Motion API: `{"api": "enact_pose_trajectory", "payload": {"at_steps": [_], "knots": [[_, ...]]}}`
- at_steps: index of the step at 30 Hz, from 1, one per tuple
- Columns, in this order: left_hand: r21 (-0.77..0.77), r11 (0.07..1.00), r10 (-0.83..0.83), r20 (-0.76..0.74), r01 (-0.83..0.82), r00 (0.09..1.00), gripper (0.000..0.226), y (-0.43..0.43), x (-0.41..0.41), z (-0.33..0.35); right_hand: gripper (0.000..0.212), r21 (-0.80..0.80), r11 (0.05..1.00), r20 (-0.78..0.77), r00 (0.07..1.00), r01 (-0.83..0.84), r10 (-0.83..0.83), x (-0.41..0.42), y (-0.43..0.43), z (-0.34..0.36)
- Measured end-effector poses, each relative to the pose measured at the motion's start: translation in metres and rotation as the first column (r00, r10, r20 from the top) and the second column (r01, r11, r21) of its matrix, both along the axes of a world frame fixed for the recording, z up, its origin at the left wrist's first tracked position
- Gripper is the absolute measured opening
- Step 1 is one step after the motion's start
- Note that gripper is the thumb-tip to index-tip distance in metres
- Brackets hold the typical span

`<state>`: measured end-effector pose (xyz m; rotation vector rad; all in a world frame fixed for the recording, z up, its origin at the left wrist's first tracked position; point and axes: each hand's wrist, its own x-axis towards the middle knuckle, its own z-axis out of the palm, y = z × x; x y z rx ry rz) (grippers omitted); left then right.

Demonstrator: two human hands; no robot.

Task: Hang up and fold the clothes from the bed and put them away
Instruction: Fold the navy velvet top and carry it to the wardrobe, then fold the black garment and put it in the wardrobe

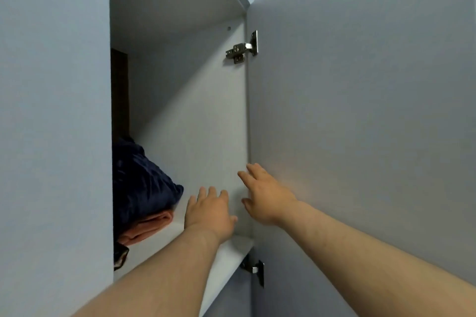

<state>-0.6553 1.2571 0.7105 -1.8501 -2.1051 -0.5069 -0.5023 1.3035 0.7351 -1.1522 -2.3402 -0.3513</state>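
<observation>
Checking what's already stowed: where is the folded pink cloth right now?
Head view, lower left: the pink cloth lies on the shelf under the dark blue garment, left of the left hand.

Both hands [210, 210] [268, 197] outstretched, fingers straight

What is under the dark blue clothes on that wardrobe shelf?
A folded pink cloth lies directly under the dark blue clothes, with a dark item below its left end. The left panel covers the rest of the pile.
</observation>
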Motion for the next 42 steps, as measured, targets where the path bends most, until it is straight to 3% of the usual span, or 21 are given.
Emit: {"api": "enact_pose_trajectory", "payload": {"at_steps": [5,11,15,18,22,25,31,35,38,42], "knots": [[0.095,0.975,-0.213,0.115,0.203,0.97,0.08,-0.033,0.042,-0.023,0.068,0.024,0.998,-0.034,0.997,0.064,-0.064,0.057,-0.076,-0.017],[0.201,0.889,-0.447,0.19,0.412,0.874,0.085,-0.092,0.071,-0.068,0.064,0.07,0.989,-0.112,0.986,0.128,-0.12,0.116,-0.177,-0.059],[0.241,0.797,-0.603,0.267,0.554,0.752,0.088,-0.135,0.1,-0.088,0.058,0.112,0.964,-0.184,0.959,0.24,-0.217,0.161,-0.246,-0.104],[0.286,0.671,-0.739,0.191,0.684,0.646,0.087,-0.167,0.133,-0.106,0.056,0.109,0.931,-0.279,0.91,0.349,-0.308,0.196,-0.288,-0.137],[0.343,0.372,-0.909,-0.053,0.862,0.414,0.078,-0.196,0.186,-0.128,0.061,0.003,0.857,-0.361,0.8,0.515,-0.479,0.245,-0.322,-0.181],[0.323,0.201,-0.96,-0.124,0.925,0.251,0.071,-0.202,0.228,-0.14,0.062,-0.083,0.794,-0.369,0.722,0.602,-0.585,0.276,-0.339,-0.204],[0.2,0.124,-0.983,-0.11,0.972,0.148,0.059,-0.184,0.3,-0.164,0.06,-0.179,0.634,-0.359,0.55,0.752,-0.754,0.328,-0.369,-0.228],[0.088,0.091,-0.991,-0.085,0.992,0.099,0.079,-0.171,0.347,-0.183,0.061,-0.225,0.491,-0.274,0.429,0.841,-0.861,0.35,-0.4,-0.242],[0.081,0.006,-0.998,-0.055,0.997,0.01,0.067,-0.177,0.378,-0.197,0.061,-0.253,0.378,-0.235,0.322,0.891,-0.917,0.358,-0.435,-0.251],[0.045,-0.156,-0.988,0.018,0.987,-0.156,0.068,-0.193,0.413,-0.216,0.064,-0.307,0.206,-0.222,0.14,0.929,-0.965,0.36,-0.488,-0.263]]}}
